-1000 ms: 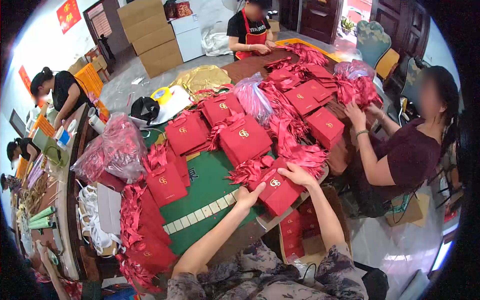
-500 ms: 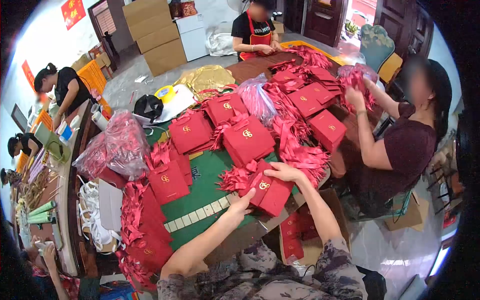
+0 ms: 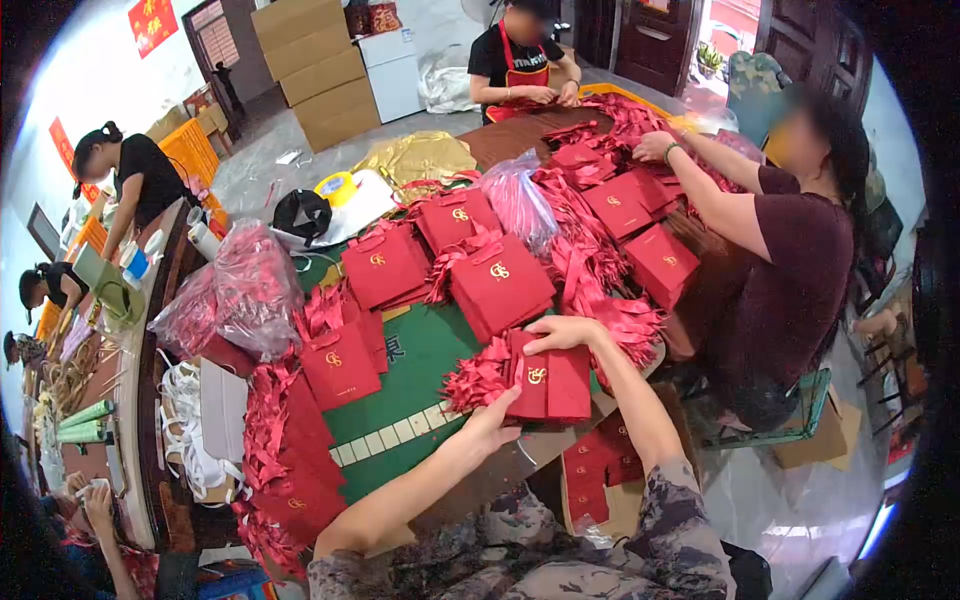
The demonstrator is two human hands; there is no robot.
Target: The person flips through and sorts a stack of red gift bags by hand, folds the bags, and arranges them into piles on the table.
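Observation:
Between my two hands is a bundle of small red gift bags (image 3: 565, 385) with a gold logo and red ribbon handles bunched at its left end. My left hand (image 3: 490, 422) grips its lower left side, thumb up along the edge. Across the top edge lies my right hand (image 3: 562, 332), fingers closed over it. Just beyond, a larger stack of red gift bags (image 3: 505, 295) rests on the green table mat (image 3: 415, 350). Another red stack (image 3: 340, 365) lies to the left, its ribbons beside it.
Below the table edge, a cardboard box (image 3: 640, 495) holds more red bags. Plastic-wrapped red bundles (image 3: 255, 290) and a white strap pile (image 3: 190, 430) are at left. A co-worker (image 3: 800, 230) reaches over the table from the right; another person (image 3: 520, 70) works at the far end.
The bundle in my hands has turned so its logo side sits straighter, and it has shifted slightly right. The co-worker on the right has reached farther across the table.

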